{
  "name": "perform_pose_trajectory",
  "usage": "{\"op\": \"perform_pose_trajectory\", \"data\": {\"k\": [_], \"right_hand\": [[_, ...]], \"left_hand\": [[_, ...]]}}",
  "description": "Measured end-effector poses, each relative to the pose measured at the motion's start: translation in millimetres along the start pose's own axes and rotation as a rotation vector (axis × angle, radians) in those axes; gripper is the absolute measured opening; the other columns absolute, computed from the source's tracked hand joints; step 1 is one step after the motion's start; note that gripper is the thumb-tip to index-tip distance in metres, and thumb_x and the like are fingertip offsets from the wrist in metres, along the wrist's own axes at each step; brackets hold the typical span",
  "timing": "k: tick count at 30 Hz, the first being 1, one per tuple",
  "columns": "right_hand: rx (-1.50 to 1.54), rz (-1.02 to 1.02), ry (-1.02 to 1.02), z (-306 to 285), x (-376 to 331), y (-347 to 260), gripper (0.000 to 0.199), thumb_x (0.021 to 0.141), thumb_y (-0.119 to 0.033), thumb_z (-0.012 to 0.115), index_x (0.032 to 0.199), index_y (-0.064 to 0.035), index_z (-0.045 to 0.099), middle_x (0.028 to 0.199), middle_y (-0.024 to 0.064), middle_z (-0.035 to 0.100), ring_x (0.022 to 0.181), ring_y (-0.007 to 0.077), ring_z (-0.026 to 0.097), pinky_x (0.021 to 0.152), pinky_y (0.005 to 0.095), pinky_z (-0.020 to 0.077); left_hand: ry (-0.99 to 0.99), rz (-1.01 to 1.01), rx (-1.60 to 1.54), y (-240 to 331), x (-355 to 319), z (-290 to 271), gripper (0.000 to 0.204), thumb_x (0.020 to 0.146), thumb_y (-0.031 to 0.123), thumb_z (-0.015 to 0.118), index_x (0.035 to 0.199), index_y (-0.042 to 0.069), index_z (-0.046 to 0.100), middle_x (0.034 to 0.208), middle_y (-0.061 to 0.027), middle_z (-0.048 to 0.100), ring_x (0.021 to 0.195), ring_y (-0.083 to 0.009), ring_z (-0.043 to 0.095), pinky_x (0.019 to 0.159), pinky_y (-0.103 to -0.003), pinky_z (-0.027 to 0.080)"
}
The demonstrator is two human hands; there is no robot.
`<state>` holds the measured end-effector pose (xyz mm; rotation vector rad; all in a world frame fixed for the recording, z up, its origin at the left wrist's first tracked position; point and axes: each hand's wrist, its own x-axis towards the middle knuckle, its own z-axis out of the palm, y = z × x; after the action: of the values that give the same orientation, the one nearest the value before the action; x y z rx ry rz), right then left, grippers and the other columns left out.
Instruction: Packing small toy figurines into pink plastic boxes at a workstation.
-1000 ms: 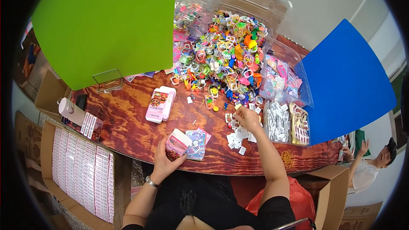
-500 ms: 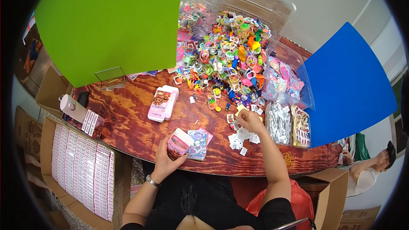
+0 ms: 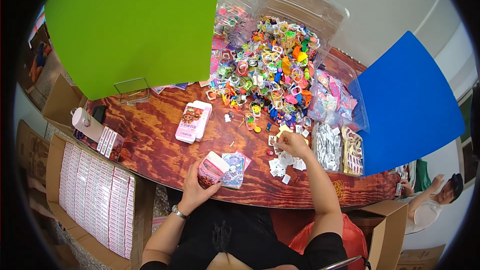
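My left hand [image 3: 194,186] is wrapped round a small pink box [image 3: 210,168] with its white flap up. Beside the box lies a small stack of colourful printed cards [image 3: 234,169] on the table. Farther right, my right hand [image 3: 294,143] is closed in a pinch over a scatter of small white paper squares [image 3: 286,163]. What its fingertips hold, if anything, is hidden. A yellow slip [image 3: 283,129] shows just beyond these fingers. Flat pink boxes [image 3: 191,122] lie stacked on the table farther off to the left.
A heap of small colourful toys [image 3: 275,65] covers the far table. At right stand a clear tray of white packets [image 3: 327,145] and a blue panel [image 3: 407,105]. A green panel [image 3: 130,30] rises at far left. A carton of pink boxes [image 3: 95,200] stands lower left; a person [image 3: 430,202] is at far right.
The view has shifted slightly. Both my hands keep nearly the same places, the left still round the pink box. At far right the other person's head and arm have moved.
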<state>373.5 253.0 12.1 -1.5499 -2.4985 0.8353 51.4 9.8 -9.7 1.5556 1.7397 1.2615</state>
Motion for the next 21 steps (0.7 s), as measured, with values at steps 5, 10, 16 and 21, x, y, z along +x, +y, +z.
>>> {"op": "perform_pose_trajectory", "data": {"k": [5, 10, 16, 21], "right_hand": [[-0.074, 0.019, 0.034, 5.0, 14.0, -9.8, 0.031, 0.084, -0.029, 0.076, 0.109, -0.0129, 0.067, 0.095, 0.0126, 0.074, 0.092, 0.0326, 0.071, 0.079, 0.0465, 0.0535], [-0.209, -0.037, 0.004, 12.2, 30.0, -9.0, 0.022, 0.084, -0.027, 0.074, 0.096, -0.0105, 0.067, 0.091, 0.0135, 0.071, 0.092, 0.0348, 0.068, 0.079, 0.0478, 0.0523], [0.498, -0.208, 0.004, -13.0, -15.0, -127.4, 0.014, 0.091, -0.011, 0.075, 0.089, -0.0038, 0.063, 0.073, 0.0001, 0.067, 0.065, 0.0055, 0.064, 0.057, 0.0231, 0.0476], [0.251, -0.620, -0.008, 18.4, -29.3, -195.6, 0.011, 0.088, -0.008, 0.074, 0.091, -0.0046, 0.064, 0.083, 0.0037, 0.069, 0.075, 0.0183, 0.068, 0.062, 0.0303, 0.0530]], "left_hand": [[0.008, 0.013, -0.019, 4.1, 3.7, 0.9, 0.084, 0.070, 0.022, 0.090, 0.139, 0.000, 0.047, 0.127, -0.0165, 0.060, 0.118, -0.0287, 0.061, 0.099, -0.041, 0.049], [0.053, 0.094, 0.063, 3.4, 7.0, 2.8, 0.081, 0.070, 0.022, 0.090, 0.137, 0.002, 0.050, 0.128, -0.0166, 0.059, 0.119, -0.0318, 0.058, 0.102, -0.042, 0.046], [0.147, 0.142, 0.117, -1.9, 9.0, 9.3, 0.077, 0.072, 0.023, 0.088, 0.136, 0.001, 0.049, 0.125, -0.0189, 0.058, 0.117, -0.0359, 0.056, 0.101, -0.044, 0.045], [0.176, 0.170, 0.176, -1.3, 6.5, 14.7, 0.079, 0.072, 0.015, 0.083, 0.139, -0.004, 0.045, 0.128, -0.0220, 0.056, 0.117, -0.0402, 0.052, 0.101, -0.047, 0.043]]}}
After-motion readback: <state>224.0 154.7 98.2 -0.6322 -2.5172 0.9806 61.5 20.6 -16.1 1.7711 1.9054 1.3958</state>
